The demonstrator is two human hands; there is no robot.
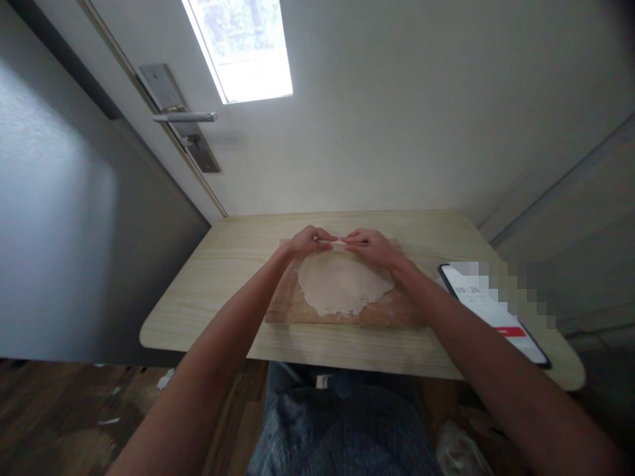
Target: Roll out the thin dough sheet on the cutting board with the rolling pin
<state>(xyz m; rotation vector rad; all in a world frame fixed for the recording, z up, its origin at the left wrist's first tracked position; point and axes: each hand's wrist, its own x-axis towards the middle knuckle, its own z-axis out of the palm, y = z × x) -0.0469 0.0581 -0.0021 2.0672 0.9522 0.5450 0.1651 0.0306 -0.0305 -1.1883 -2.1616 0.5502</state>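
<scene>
**A thin dough sheet, pinched at its far edge**

We see the dough sheet lying flat on the wooden board, which rests on the table. The left hand and the right hand meet almost at the far edge of the sheet. In each hand, the thumb and the fingers are pressed together and seem to pinch this edge; a short pale strip of dough shows between them.

We judge the sheet to be light, soft and easy to stretch, perhaps a little sticky below. Its near edge is ragged, with small breaks, so we would expect tearing there if it is pulled. It is safer, we think, to hold the whole rim with broad, gentle fingertips.

About the edges: the near side of the board lies close to the near edge of the table, and behind the hands only a narrow band of table separates the board from the pale door. On the right, the phone lies beside the right forearm and limits movement. To the left, the tabletop gives more room.
</scene>
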